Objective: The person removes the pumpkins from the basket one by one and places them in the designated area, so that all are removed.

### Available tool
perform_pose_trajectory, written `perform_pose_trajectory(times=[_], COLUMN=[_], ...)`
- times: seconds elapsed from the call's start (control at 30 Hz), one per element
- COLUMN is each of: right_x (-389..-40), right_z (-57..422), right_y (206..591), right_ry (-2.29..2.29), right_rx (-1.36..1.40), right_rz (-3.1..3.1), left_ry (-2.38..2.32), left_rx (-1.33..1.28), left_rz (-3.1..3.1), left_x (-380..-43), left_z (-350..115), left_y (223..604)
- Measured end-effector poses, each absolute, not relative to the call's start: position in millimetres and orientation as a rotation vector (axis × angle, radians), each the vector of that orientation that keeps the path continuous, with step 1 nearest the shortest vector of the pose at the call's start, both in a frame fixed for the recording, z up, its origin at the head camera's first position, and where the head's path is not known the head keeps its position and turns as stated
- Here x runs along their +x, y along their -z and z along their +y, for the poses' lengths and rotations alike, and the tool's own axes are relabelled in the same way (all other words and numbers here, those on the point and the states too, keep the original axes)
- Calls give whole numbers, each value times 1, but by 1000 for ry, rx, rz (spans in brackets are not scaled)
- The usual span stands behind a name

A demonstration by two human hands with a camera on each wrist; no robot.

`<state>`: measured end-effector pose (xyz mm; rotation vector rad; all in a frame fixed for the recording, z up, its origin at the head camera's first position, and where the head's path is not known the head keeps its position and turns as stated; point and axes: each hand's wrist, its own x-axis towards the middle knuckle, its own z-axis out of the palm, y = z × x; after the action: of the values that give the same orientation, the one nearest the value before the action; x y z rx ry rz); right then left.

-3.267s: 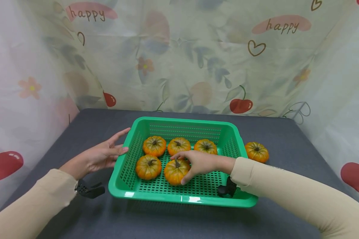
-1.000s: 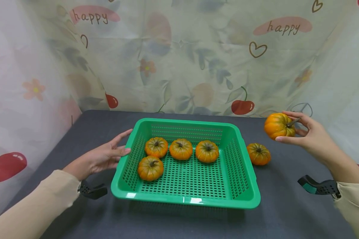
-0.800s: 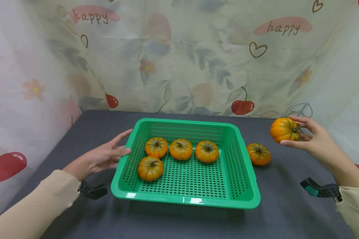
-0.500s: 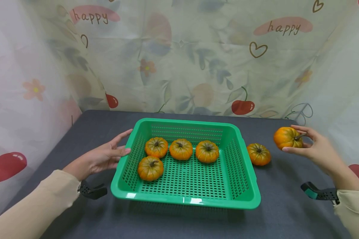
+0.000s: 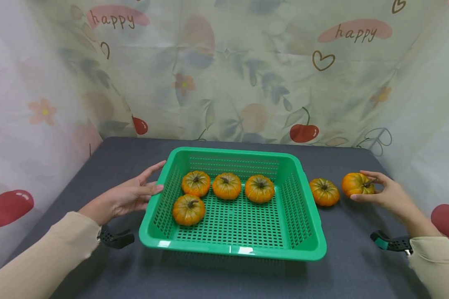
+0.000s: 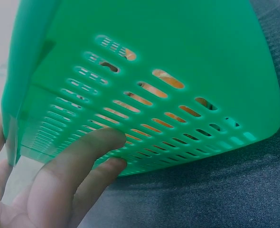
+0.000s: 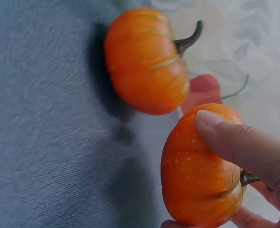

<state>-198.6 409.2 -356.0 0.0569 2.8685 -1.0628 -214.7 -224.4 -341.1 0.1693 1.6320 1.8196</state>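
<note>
My right hand (image 5: 393, 199) grips a small orange pumpkin (image 5: 355, 185) between thumb and fingers, close over the dark table. In the right wrist view, the held pumpkin (image 7: 199, 175) is tilted, its stem towards the palm, with its shadow apart from it on the cloth. Another pumpkin (image 5: 324, 192) stands just left of it, by the basket's right side. My left hand (image 5: 125, 197) holds the left rim of a green perforated basket (image 5: 232, 251), thumb on the rim; in the left wrist view, fingertips (image 6: 112, 137) touch its outer wall.
Inside the basket sit several pumpkins: three in a back row, including the middle pumpkin (image 5: 226, 186), and a front-left pumpkin (image 5: 188, 209). A printed curtain (image 5: 224, 74) hangs behind and at both sides of the dark table (image 5: 119, 153).
My right hand took a pumpkin from the basket's front row, carried it right past the rim, and lowered it beside the outside pumpkin. The left hand stays at the basket's rim.
</note>
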Motion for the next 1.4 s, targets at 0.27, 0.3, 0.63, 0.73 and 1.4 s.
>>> perform_pose_trajectory(times=[0.27,0.3,0.63,0.73,1.4], right_x=[-204,-204,-205,-206,-213], right_z=[415,415,414,413,413], right_y=[371,372,371,371,367], right_ry=[1061,1056,1011,999,990], right_rx=[91,94,103,112,147], right_rz=[2786,2779,2773,2768,2679], left_ry=[-1815,-1814,-1813,-1814,-1814], left_rx=[166,167,164,165,183], left_rz=[1632,1633,1634,1638,1629], left_x=[-215,-216,-215,-215,-215], left_z=[-224,-224,-224,-224,-225], left_y=[341,341,341,341,341])
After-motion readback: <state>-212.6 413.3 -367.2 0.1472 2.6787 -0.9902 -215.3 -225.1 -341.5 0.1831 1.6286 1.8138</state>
